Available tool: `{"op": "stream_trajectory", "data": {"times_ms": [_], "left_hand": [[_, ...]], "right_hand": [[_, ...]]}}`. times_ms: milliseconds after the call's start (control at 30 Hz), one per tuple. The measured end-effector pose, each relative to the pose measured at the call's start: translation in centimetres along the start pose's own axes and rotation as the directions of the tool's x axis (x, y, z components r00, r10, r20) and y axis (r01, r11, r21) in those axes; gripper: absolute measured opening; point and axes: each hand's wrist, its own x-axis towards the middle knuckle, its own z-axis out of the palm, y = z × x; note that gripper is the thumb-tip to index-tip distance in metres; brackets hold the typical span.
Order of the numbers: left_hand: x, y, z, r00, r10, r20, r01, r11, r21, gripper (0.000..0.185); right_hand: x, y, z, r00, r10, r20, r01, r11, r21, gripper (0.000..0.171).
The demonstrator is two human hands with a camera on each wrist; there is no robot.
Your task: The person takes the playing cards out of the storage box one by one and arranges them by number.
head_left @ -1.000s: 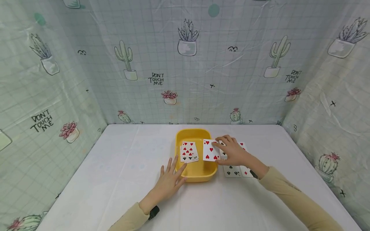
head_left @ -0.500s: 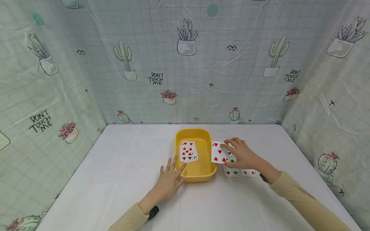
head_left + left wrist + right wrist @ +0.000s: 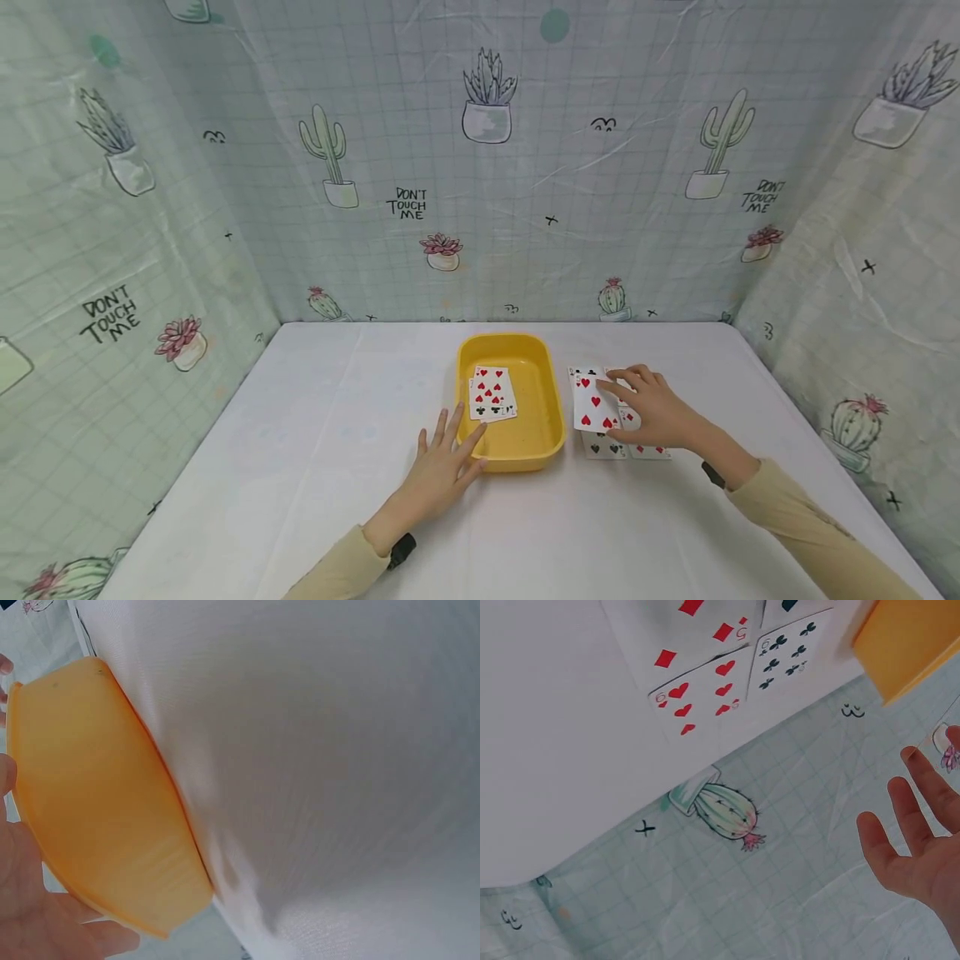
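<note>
The person's left hand [image 3: 442, 467] lies flat, palm down, near the middle of the scene, its fingers straight and spread, pointing far and slightly right. Its sleeved forearm runs back to the near edge. The right hand [image 3: 651, 408] reaches in from the near right, palm down, fingers [image 3: 900, 825] extended and loosely spread, forearm angled leftward.

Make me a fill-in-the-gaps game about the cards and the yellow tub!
1. The tub holding some cards is coloured ____.
2. The top card in the tub shows red ____.
3. The left hand rests against the tub's near ____ corner.
4. The right hand touches a hearts card lying to the ____ of the tub.

Missing words: yellow; hearts; left; right
</note>
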Motion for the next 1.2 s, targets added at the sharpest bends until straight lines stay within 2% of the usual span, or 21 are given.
{"op": "stream_trajectory", "data": {"times_ms": [133, 433, 733, 1000, 1200], "left_hand": [[0.0, 0.1, 0.0, 1.0, -0.006, 0.001, 0.006, 1.0, -0.001, 0.054], [0.0, 0.0, 0.0, 1.0, 0.002, -0.008, -0.002, 1.0, 0.003, 0.053], [0.0, -0.1, 0.0, 1.0, 0.001, -0.004, -0.001, 1.0, 0.004, 0.053], [-0.1, 0.0, -0.1, 1.0, 0.0, 0.003, 0.0, 1.0, -0.014, 0.053], [-0.1, 0.1, -0.2, 1.0, -0.002, 0.006, 0.002, 1.0, -0.01, 0.053]], "right_hand": [[-0.8, 0.8, 0.2, 0.999, 0.025, 0.02, -0.025, 1.0, -0.015, 0.073], [-2.7, 2.0, -0.1, 1.0, 0.008, -0.023, -0.009, 0.999, -0.034, 0.075], [-4.8, 2.9, 1.1, 0.999, 0.005, -0.047, -0.006, 1.0, -0.024, 0.072], [-5.9, 3.9, 1.8, 0.997, 0.07, 0.017, -0.07, 0.997, -0.008, 0.071], [-6.8, 4.8, 2.0, 0.994, 0.106, 0.009, -0.106, 0.994, -0.003, 0.074]]}}
